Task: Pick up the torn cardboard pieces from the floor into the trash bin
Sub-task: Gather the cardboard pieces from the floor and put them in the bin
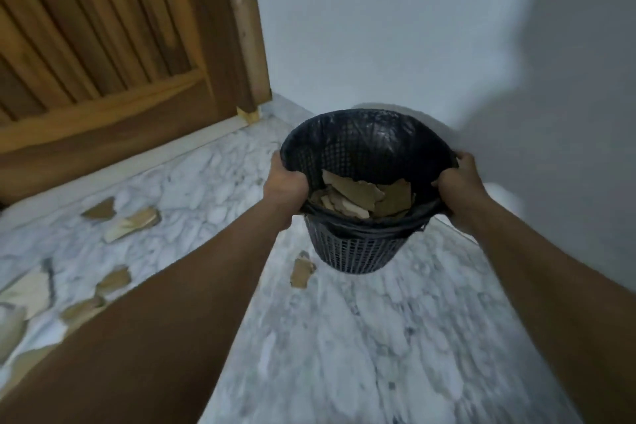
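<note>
Both hands are on the bin here: the left hand [285, 182] has its fingers curled together over the near-left rim of the dark mesh plastic trash bin [358, 251], and the right hand [461, 186] mirrors it on the right rim, fingers curled tight and pinching rim and liner together. The black plastic bag liner [364, 134] is folded over the top edge and bunches under both grips. The bin tips its mouth toward the camera, close to the white wall [378, 27]; whether its base touches the floor I cannot tell. Inside it lies a heap of torn brown cardboard pieces [361, 196], overlapping one another at the bottom. Plenty is on the ground too: a small brown cardboard scrap [300, 272] lies on the grey-white marble floor [344, 337] just beside the bin's base, on its left. Farther left, two tan cardboard pieces [132, 218] sit side by side near the wooden slatted door [103, 45]. Beyond the left forearm, a scatter of pale cardboard pieces [25, 289] spreads along the left edge of the view, well apart from the bin. The whole view is a little blurred.
</note>
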`<state>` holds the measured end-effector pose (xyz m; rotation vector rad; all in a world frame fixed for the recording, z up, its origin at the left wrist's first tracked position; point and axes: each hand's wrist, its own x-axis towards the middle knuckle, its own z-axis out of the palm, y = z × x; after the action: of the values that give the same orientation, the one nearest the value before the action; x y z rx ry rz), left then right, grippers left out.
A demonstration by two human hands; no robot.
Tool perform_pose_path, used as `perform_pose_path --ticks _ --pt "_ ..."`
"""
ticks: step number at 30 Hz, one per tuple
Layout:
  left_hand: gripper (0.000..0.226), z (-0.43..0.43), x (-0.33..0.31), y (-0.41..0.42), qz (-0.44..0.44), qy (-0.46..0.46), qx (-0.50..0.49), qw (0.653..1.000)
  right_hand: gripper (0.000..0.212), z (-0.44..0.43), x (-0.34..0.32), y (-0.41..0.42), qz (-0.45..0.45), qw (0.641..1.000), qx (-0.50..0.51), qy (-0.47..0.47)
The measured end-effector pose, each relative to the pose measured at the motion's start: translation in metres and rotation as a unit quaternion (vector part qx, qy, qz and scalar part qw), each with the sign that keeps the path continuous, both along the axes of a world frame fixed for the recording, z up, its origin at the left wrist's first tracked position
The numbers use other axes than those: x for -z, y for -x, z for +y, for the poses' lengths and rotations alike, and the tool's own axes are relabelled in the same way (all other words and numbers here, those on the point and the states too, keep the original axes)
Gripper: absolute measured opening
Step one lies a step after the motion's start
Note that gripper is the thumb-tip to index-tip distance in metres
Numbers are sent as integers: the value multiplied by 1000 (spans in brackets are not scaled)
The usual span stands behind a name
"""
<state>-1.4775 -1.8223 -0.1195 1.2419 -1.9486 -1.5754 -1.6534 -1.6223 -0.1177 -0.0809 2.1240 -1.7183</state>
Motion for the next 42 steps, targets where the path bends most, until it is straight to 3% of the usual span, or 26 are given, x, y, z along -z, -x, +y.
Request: perform_pose_path --ticks 6,11,13,15,21,25,28,30,32,37,40,42 --pt "66 -120 16 -24 6 3 -101 995 52 -152 19 6 10 997 -73 -10" --pt "65 -187 17 -55 -9 5 -153 988 42 -239 39 -16 12 991 -125 37" --pt "65 -205 23 -70 -21 -5 -158 987 47 -265 58 -22 14 989 -139 50" --pt "73 -219 37 -79 -25 -21 -162 986 53 -277 68 -33 12 989 -140 56" --pt "89 -238 52 -85 -6 -52 -121 991 31 -296 76 -40 -2 998 -51 37" --pt "77 -231 54 -101 37 -39 -104 993 42 -279 82 -69 -12 998 -23 49" --pt "69 -212 66 -134 43 -29 -108 993 66 -252 101 -99 -38 999 22 11" --pt "65 -193 80 -161 6 -6 -116 993 69 -235 120 -120 -46 998 16 -49" --pt "63 -179 103 -186 -53 29 -129 990 63 -222 140 -141 -24 987 -50 -153" --pt "65 -140 188 -255 -227 132 -155 952 72 -204 201 -186 26 881 -288 -374" --pt "77 -92 229 -302 -373 108 -225 894 76 -213 230 -219 60 849 -372 -370" --pt "88 -68 248 -333 -401 52 -288 868 80 -224 240 -239 143 835 -408 -341"
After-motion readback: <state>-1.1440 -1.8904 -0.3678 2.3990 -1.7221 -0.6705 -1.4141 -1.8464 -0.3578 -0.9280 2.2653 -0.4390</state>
